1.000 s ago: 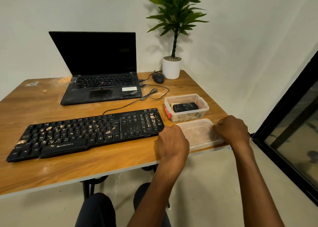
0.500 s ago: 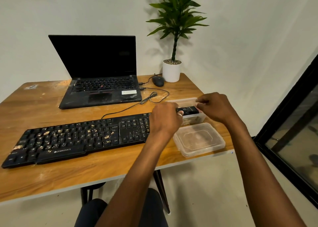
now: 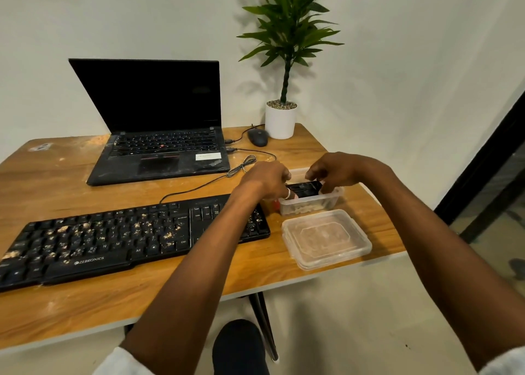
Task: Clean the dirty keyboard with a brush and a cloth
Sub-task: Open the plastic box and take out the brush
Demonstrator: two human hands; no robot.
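A black keyboard strewn with pale crumbs lies along the front left of the wooden desk. To its right stands an open clear plastic box with a black item on top of pale contents. My left hand and my right hand are both over this box, fingers pinching the black item from either side. What the item is I cannot tell. The box's clear lid lies on the desk just in front of it.
A black laptop stands open at the back of the desk, its cable running to the keyboard. A mouse and a potted plant sit at the back right. A dark frame stands at the right.
Both hands left the lid at the desk's front edge and moved back to the open box, where they now grip the black item. The camera tilted down slightly.
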